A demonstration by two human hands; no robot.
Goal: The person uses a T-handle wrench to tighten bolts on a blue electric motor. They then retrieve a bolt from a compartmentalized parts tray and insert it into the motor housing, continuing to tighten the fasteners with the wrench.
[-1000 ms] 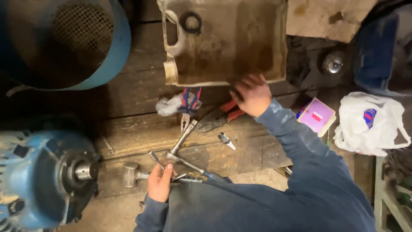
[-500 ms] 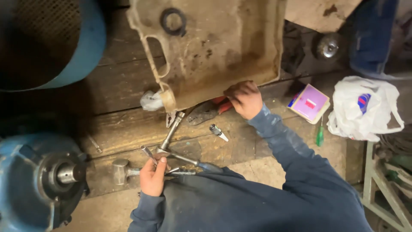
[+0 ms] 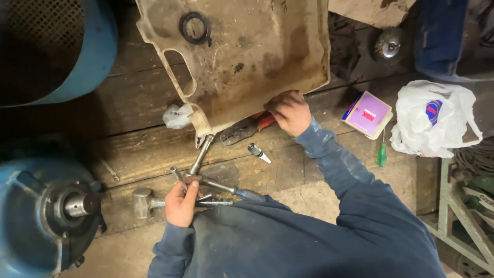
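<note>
A big, grimy beige plastic cover [image 3: 247,56] with a black rubber ring [image 3: 194,27] lies on the worn wooden surface [image 3: 139,149]. The right hand [image 3: 289,110] rests curled at the cover's lower edge, on the red-handled pliers [image 3: 246,128]; whether it grips them cannot be told. The left hand [image 3: 181,203] is clenched around the centre of a steel cross wrench [image 3: 203,177], lying near the surface's front edge beside a small metal hammer [image 3: 144,202]. A short silver bit [image 3: 257,152] lies between the hands.

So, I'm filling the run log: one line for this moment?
left hand: grips cross wrench | right hand: on red-handled pliers | dirty tray above
</note>
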